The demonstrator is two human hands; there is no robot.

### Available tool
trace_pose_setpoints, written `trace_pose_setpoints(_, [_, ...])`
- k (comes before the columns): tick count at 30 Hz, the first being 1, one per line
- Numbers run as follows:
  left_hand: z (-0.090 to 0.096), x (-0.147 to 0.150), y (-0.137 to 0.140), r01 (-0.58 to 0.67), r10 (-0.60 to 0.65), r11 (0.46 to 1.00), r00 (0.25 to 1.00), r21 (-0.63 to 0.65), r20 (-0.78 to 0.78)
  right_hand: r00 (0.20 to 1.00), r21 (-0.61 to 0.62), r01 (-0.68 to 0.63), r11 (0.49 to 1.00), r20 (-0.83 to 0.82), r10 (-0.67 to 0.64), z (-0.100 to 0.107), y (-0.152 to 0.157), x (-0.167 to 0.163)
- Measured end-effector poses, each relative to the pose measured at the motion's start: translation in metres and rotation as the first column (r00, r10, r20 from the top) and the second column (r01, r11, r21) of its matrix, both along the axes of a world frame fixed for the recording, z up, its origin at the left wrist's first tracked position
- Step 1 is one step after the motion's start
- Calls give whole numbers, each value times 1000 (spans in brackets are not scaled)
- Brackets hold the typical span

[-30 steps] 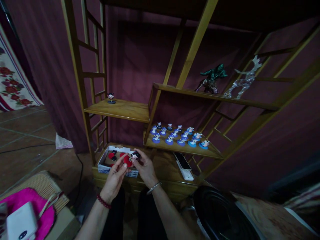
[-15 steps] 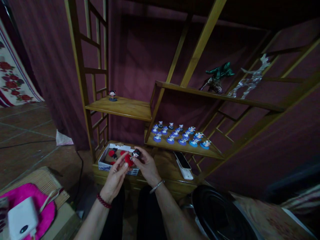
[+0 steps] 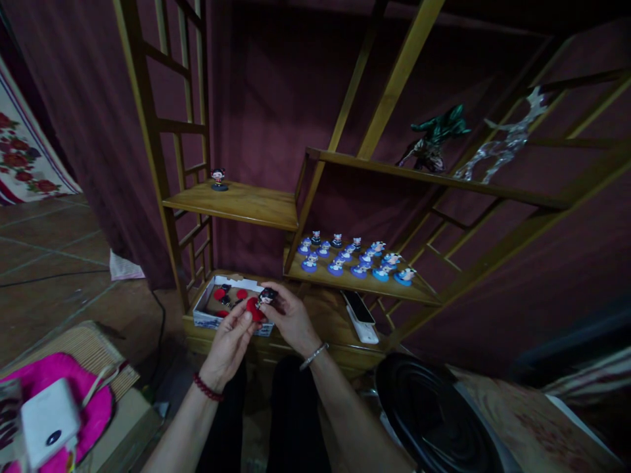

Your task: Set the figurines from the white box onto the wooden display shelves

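Note:
In front of the cabinet, my left hand (image 3: pixel 227 347) is closed on a round red base (image 3: pixel 254 309). My right hand (image 3: pixel 292 323) grips a small black-haired figurine (image 3: pixel 267 296) by its head and side. Figurine and base meet between my fingertips; whether they are joined I cannot tell. Just behind my left hand sits an open white cardboard box (image 3: pixel 207 320), holding several red discs and black figurine parts. A similar figurine (image 3: pixel 218 179) stands upright on a dark base on the left shelf (image 3: pixel 246 205).
Rows of purple, blue and black figurines (image 3: pixel 336 265) occupy the right shelf. Below it lies a phone (image 3: pixel 359 307) on a white object. Higher up stand a green sculpture (image 3: pixel 436 139) and a clear deer ornament (image 3: pixel 507 146). A black round lid-like object (image 3: pixel 438 420) is at lower right.
The view has shifted slightly, and the shelves appear a little higher. Both hands keep their hold on the figurine and red base, with little visible movement.

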State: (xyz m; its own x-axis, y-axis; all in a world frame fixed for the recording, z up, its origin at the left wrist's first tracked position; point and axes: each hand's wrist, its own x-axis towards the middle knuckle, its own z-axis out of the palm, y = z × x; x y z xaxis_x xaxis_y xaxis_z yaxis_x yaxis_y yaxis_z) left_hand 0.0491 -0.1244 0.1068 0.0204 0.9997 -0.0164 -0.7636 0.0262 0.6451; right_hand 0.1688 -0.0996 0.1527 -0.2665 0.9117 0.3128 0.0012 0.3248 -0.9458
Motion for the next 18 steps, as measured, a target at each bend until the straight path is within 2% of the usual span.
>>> trace_pose_setpoints(8, [3, 7, -4, 24, -24, 1000, 999, -12, 38, 998, 84, 20, 996, 58, -25, -10, 0, 5])
trace_pose_setpoints(18, [-16, 10, -4, 53, -52, 999, 998, -14, 39, 993, 127, 50, 991, 98, -62, -23, -7, 10])
